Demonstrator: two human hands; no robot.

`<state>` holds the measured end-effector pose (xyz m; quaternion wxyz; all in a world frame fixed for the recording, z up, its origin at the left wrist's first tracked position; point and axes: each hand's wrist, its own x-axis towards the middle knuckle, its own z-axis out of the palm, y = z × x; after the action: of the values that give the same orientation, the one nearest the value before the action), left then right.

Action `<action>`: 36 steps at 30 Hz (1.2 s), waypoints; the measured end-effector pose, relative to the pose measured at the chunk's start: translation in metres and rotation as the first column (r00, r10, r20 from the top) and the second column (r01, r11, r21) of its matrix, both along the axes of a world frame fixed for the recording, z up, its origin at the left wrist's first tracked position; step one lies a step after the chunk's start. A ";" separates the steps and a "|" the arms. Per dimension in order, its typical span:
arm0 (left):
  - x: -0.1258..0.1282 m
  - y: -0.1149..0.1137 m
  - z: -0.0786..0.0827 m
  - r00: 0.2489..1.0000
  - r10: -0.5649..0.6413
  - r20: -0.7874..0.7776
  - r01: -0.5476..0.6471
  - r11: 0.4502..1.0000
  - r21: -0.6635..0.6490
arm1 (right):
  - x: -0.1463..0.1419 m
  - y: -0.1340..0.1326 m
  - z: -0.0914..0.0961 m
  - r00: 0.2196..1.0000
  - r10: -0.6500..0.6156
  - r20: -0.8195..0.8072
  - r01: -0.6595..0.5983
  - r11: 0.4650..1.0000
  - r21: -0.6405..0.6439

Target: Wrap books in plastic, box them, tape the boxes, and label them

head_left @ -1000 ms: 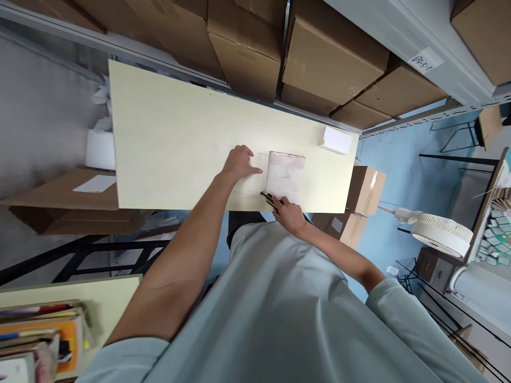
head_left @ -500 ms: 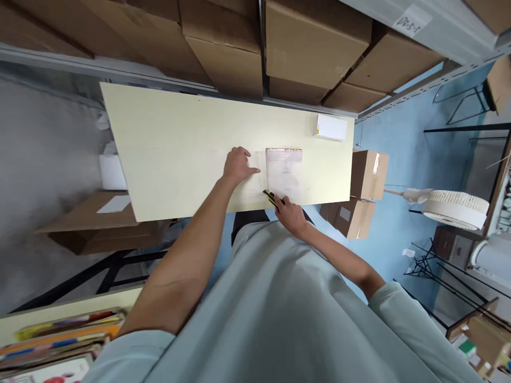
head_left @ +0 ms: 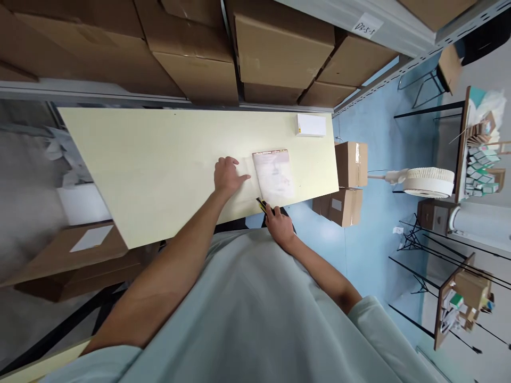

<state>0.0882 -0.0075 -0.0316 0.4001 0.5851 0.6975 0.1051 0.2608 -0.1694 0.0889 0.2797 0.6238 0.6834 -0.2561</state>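
A flat packet in clear wrap (head_left: 274,175) lies on the pale yellow table (head_left: 159,165) near its front edge. My left hand (head_left: 227,174) rests on the table with its fingers touching the packet's left side, loosely curled. My right hand (head_left: 279,223) is closed round a yellow and black utility knife (head_left: 262,204), whose tip sits at the packet's near corner. A small white box (head_left: 311,125) lies at the table's far right corner.
Brown cardboard boxes (head_left: 279,48) fill the shelf behind the table. Two more boxes (head_left: 350,181) stand on the blue floor at the table's right end. A white fan (head_left: 427,182) and wire racks stand further right. A carton (head_left: 72,260) lies at the left.
The view has swung, shifting the table left and down in the picture. Both hands keep their places at the packet, the knife still at its near corner.
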 end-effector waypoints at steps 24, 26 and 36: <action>0.028 -0.001 0.112 0.963 0.126 0.238 -0.131 0.991 0.006 | 0.052 0.057 0.085 0.931 -0.285 -0.227 0.329 0.926 0.184; 0.039 0.006 0.144 0.955 0.122 0.269 -0.158 0.981 0.116 | 0.062 0.089 0.098 0.905 -0.303 -0.300 0.386 0.879 0.278; 0.095 0.091 0.329 0.938 -0.072 0.339 -0.162 0.773 0.613 | 0.100 0.308 0.217 0.817 0.109 -0.565 0.420 0.558 0.715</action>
<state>0.1834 0.0838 0.2969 0.2926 0.6406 0.5545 0.4433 0.3604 0.1391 0.3059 -0.2742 0.6395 0.7106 -0.1042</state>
